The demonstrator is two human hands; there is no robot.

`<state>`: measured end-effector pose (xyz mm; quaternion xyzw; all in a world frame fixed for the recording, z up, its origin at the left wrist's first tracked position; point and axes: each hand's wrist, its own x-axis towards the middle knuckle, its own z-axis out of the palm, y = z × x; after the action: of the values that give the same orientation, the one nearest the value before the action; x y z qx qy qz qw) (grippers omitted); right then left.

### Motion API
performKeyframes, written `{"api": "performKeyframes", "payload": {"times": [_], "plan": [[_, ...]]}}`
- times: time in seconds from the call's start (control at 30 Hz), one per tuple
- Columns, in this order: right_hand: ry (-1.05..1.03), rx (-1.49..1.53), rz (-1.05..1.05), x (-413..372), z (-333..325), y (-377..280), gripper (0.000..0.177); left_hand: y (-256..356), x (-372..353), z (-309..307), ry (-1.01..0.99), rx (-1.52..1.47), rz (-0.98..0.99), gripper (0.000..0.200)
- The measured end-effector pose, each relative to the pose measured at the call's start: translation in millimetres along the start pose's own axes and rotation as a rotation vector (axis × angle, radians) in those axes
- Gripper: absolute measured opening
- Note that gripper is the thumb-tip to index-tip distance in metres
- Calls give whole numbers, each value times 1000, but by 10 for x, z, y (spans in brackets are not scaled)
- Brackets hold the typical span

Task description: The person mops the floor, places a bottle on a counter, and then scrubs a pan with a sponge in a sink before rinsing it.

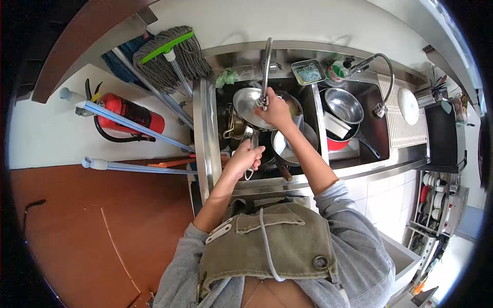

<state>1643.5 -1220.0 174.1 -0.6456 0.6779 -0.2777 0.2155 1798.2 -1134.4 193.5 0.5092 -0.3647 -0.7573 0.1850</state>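
In the left basin of the steel sink (209,154), my left hand (243,160) is closed around the metal handle of a frying pan (244,102). The pan is tilted, its shiny inside toward the tap. My right hand (276,110) is closed around the lower end of the tap's spray nozzle (263,98), over the pan. Whether water runs is not clear. Under and beside the pan lie a steel pot (309,138) with a pale utensil in it, a brass-coloured pot (235,127), and other cookware partly hidden by my arms.
The right basin holds a steel bowl (344,105) stacked on a black-handled pan (367,145). A sponge tray (308,72) and a second spray tap (380,109) stand behind. A ribbed drainboard (398,131) bears a white bowl (408,107). Left are mops (174,56) and a fire extinguisher (131,113).
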Motion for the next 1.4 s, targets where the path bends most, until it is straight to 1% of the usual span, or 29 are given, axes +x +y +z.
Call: {"api": "performKeyframes", "payload": {"times": [0.1,0.13,0.17,0.23,0.3,0.37,0.4,0.5,0.57,0.6,0.63,0.7,0.73,0.77,0.83,0.87,0.9,0.93,0.97,1.0,1.03,1.1,1.13,1.2,1.23,1.3,1.37,1.4], "plan": [[17,37,-2,92,259,18,59,23,-21,33,-40,-13,-11,20],[34,68,-34,92,239,-40,60,64,-67,75,-29,3,-21,18],[35,69,-30,111,292,-33,60,79,-97,99,-17,18,-32,18],[18,148,-11,214,409,10,53,52,-110,98,-36,22,-38,17],[-6,146,23,319,465,74,56,35,-150,96,-50,23,-43,17],[51,42,8,383,499,203,58,58,-247,85,-52,2,-54,16],[4,22,54,395,456,247,62,64,-293,73,-46,3,-53,16],[-12,-44,39,394,389,445,63,51,-424,38,7,59,-71,13],[-1,-41,-7,328,277,440,62,25,-497,24,62,287,-23,15],[-15,-57,-5,300,222,439,61,24,-516,31,130,439,4,19],[-29,-72,-1,277,185,457,61,-47,-528,1,133,439,3,19],[-19,-70,-21,252,157,536,60,-226,-531,-87,341,981,405,25],[-8,-96,4,247,138,554,58,-168,-578,-64,342,908,294,29],[4,-123,30,239,116,575,57,-194,-576,-73,343,911,295,29],[-8,-115,21,231,30,610,54,-254,-574,-106,489,1050,276,29],[22,-153,15,228,-9,611,51,-247,-599,-134,518,1081,275,28],[49,-191,8,220,-37,626,49,-252,-615,-194,519,1082,276,28],[78,-182,-2,229,-53,675,45,-246,-643,-262,534,1136,252,26],[75,-182,-7,253,-76,726,45,-239,-678,-325,551,1190,226,25],[74,-179,-5,280,-99,776,44,-224,-718,-390,547,1261,146,25],[74,-177,-4,292,-123,818,43,-203,-748,-470,553,1257,143,25],[87,-170,-38,273,-196,832,42,-175,-811,-655,494,1398,190,28],[79,-179,-28,267,-230,824,42,-235,-780,-777,485,1461,250,32],[96,-190,-7,237,-280,781,40,-252,-714,-894,462,1482,278,32],[92,-192,-8,236,-260,809,40,-202,-692,-878,433,1507,309,33],[91,-144,-17,263,-230,865,50,-87,-652,-827,410,1529,299,36],[109,-162,-17,250,-235,799,49,46,-586,-761,383,1580,355,32],[90,-182,9,236,-238,765,47,136,-549,-731,330,1647,315,31]]}}
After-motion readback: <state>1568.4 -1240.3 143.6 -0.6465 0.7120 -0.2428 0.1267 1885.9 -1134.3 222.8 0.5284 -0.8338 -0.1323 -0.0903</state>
